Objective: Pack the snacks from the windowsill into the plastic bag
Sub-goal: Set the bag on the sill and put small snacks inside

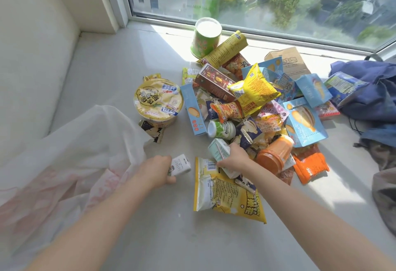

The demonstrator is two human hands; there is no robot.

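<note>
the left hand [158, 169] has its fingers curled round a small white packet [181, 164], just beside the plastic bag [75, 152] that lies crumpled on the windowsill [107, 67] — the right hand [233, 157] grips a pale green carton [219, 149] at the near edge of the snack pile [252, 92], above a yellow pouch [227, 197].

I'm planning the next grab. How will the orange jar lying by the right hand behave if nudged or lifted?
The orange jar lies on its side and looks round, so a nudge would probably roll it. It looks rigid, likely holding shape when gripped. Neighbouring packets may shift as it lifts.
</note>
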